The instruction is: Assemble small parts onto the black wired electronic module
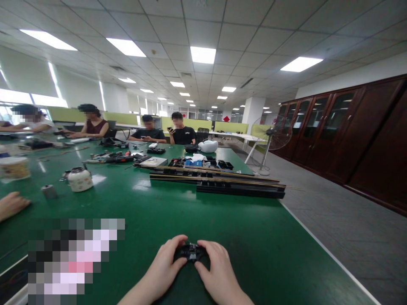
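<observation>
A small black part (192, 250) with a shiny grey middle is held level between both hands, low in the centre of the head view, just over the green tabletop (152, 216). My left hand (168, 264) pinches its left end between thumb and fingers. On the opposite end, my right hand (216, 262) grips it the same way. The undersides of the part and the fingertips behind it are partly hidden.
Long black rails (241, 188) with thin brass-coloured rods lie across the table ahead. A round white jar (80, 179) and a grey cylinder (48, 192) stand at left, near another person's hand (14, 205). Several people sit farther back. A pixelated patch covers the lower left.
</observation>
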Demonstrator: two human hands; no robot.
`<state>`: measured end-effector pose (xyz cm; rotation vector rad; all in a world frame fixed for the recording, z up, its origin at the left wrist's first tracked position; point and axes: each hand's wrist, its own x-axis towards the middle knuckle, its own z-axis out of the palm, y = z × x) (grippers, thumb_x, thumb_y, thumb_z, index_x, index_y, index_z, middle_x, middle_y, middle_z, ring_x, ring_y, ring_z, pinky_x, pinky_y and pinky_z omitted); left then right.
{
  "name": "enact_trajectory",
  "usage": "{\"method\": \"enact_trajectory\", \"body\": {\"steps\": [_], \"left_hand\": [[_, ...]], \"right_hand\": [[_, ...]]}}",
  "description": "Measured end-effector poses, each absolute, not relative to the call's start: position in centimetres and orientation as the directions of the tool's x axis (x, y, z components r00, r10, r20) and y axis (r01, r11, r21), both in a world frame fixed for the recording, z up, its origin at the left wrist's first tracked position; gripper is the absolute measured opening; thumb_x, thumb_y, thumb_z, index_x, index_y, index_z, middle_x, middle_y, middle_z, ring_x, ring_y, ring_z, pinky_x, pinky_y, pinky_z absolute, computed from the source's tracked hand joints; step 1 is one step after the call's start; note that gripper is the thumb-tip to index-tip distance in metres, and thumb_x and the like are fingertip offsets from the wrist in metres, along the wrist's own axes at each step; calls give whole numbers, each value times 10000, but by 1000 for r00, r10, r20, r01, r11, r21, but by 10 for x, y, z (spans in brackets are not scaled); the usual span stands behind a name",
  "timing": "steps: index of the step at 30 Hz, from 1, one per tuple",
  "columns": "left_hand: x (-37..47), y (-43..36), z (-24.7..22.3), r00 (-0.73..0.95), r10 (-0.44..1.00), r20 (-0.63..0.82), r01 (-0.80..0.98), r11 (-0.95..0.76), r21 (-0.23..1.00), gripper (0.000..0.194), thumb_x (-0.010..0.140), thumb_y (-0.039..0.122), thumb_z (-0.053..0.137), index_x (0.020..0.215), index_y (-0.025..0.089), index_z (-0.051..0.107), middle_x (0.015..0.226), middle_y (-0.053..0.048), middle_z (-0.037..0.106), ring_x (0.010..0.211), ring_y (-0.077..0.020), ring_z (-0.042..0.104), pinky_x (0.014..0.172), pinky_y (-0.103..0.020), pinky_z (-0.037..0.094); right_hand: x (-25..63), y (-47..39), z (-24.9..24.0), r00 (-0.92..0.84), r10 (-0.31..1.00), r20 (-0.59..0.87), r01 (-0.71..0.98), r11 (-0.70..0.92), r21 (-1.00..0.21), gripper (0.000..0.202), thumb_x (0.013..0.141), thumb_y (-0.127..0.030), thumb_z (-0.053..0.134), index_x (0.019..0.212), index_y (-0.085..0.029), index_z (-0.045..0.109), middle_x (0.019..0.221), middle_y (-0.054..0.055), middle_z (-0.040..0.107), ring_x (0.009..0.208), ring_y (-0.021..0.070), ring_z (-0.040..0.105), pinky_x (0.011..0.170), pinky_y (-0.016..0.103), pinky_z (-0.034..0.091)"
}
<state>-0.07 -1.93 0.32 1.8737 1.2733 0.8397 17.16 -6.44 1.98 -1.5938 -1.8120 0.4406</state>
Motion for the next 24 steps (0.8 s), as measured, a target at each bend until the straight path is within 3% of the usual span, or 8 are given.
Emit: {"method": "enact_trajectory", "body": {"steps": [5,15,24], "left_hand": [[0,-19,2,316,939,136,505,-288,814,506,646,147,517,1145,214,467,1032,-57,602,980,-194,523,919,-368,359],[0,-20,6,341,927,155,510,-321,798,369,651,184,551,1019,204,537,1046,-66,606,994,-203,526,913,-374,375],[1,-23,8,377,918,119,509,-313,802,448,658,194,552,1103,214,510,1083,-64,593,1003,-201,519,921,-376,372]], "right_hand": [[170,-67,28,-50,966,253,722,210,-660,401,665,-162,555,1055,-251,580,1077,18,608,1052,213,499,944,359,327],[170,-66,28,-63,972,227,735,198,-648,285,681,-197,596,944,-302,630,1046,5,612,1047,209,497,933,368,315],[171,-65,25,-65,973,222,750,194,-633,239,688,-199,603,896,-311,639,1044,-7,612,1056,195,495,926,345,309]]}}
